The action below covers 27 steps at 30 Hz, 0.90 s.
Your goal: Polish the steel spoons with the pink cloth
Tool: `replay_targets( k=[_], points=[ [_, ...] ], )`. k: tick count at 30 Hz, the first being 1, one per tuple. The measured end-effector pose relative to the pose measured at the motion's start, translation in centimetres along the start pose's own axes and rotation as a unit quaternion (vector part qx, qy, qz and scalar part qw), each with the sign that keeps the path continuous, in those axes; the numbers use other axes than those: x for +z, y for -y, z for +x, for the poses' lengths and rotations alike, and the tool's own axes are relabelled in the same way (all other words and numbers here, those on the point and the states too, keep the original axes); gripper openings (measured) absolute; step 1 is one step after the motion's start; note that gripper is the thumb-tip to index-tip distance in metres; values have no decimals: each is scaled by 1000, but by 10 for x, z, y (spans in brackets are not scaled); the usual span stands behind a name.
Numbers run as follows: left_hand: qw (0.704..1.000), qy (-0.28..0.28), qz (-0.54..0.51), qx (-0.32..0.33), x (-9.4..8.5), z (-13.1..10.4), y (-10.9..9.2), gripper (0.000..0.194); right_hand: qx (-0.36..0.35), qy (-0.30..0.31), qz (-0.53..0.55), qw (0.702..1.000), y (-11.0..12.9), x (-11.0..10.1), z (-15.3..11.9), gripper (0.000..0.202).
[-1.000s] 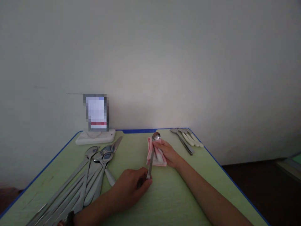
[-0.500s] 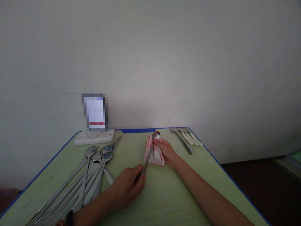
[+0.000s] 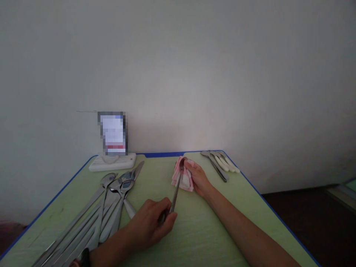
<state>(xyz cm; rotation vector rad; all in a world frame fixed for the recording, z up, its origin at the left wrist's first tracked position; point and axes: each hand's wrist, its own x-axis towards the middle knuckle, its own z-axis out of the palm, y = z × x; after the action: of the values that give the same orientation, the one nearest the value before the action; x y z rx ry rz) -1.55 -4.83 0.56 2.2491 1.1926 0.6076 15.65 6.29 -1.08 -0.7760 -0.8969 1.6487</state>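
"Since half a second ago, the cloth (image 3: 186,182) comes up behind the spoon (image 3: 177,190), and the spoon's bowl now lies against the pink folds."

"How do both hands stand?"

"The left hand (image 3: 155,218) grasps the near end of the handle; the right hand (image 3: 199,178) pinches the cloth at the bowl, above the surface (image 3: 205,226)."

"And how to work the cloth well?"

"I would keep the handle steady and press the cloth evenly on the bowl. Also the left forearm should avoid the cutlery pile (image 3: 101,215) beside it."
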Motion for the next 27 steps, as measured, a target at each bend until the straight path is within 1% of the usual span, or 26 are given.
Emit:
replay_targets(
  k=[4, 6, 8, 10, 12, 14, 16, 19, 23, 25, 27],
  points=[
    [997, -62, -50, -14, 5, -2, 3, 18, 16, 2, -5, 1000, 0, 0, 0, 26],
    [996, -66, -61, 5, 5, -3, 3, 12, 20, 1, -7, 1000, 1, 0, 0, 26],
    [997, -54, -56, 28, 4, -3, 2, 10, 21, 3, -5, 1000, 2, 1, -1, 26],
    [997, -39, -48, 48, 2, -3, 2, 12, 18, 1, -4, 1000, 2, 2, -2, 27],
    [994, -38, -75, 72, 1, -3, 3, 21, 14, -3, -3, 1000, 2, 3, -2, 27],
    [986, -60, -127, 87, 2, -2, 4, 28, 17, -3, -7, 1000, 2, 3, -2, 27],
    [977, -90, -170, 89, 3, -1, 5, 27, 21, 5, -17, 1000, 3, 3, -3, 27],
    [968, -116, -202, 95, 4, -1, 5, 30, 41, 44, -36, 998, 5, 3, -5, 29],
    [951, -127, -259, 112, 3, -1, 7, 38, 84, 120, -55, 988, 7, 2, -7, 32],
    [933, -157, -311, 96, 3, 0, 10, 45, 91, 145, -66, 983, 7, 1, -8, 31],
    [912, -200, -354, 53, 3, 3, 12, 52, 85, 157, -83, 980, 7, 0, -8, 31]
  ],
)
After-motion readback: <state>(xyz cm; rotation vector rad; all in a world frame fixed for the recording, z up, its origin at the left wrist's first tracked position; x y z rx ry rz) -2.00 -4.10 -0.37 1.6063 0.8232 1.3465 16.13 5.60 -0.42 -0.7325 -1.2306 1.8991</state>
